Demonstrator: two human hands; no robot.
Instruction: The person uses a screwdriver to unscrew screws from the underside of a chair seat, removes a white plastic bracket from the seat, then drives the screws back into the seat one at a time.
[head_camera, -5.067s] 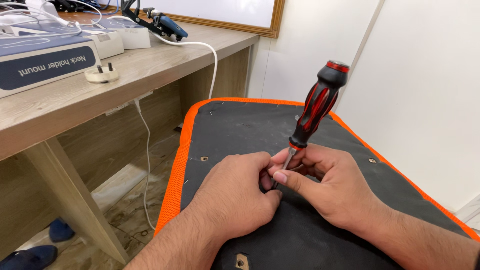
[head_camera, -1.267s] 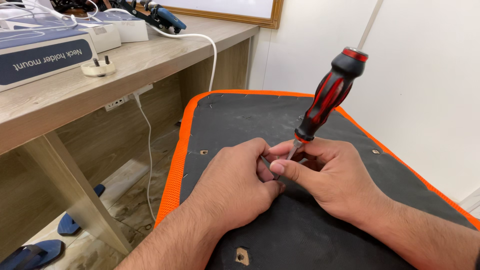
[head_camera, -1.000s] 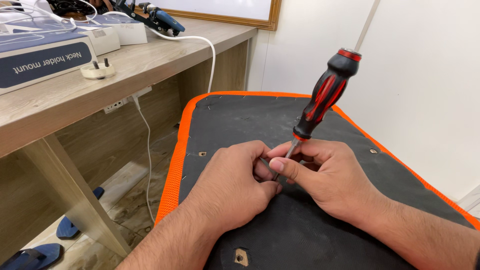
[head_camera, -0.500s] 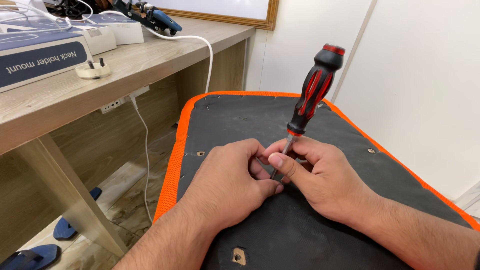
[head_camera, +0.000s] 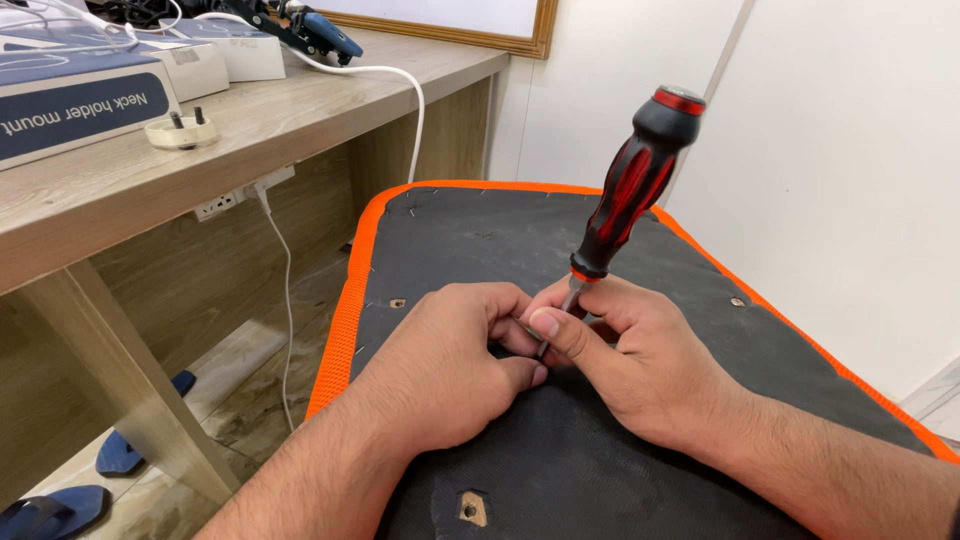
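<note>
Head view, the only 1 I've got: my right hand is pinching the metal shaft of the screwdriver low down, thumb pressed on it. The red-and-black handle leans up and away to the right, tip down between my 2 hands. My left hand is curled shut right beside the tip, touching the right hand; can't tell what it's pinching. Both rest on the black seat pad with orange edging. A wooden surface stands to my left, white wall behind.

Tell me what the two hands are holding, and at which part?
A red-and-black screwdriver, by its metal shaft just below the handle: right hand pinches it, left hand closes beside its tip.
</note>
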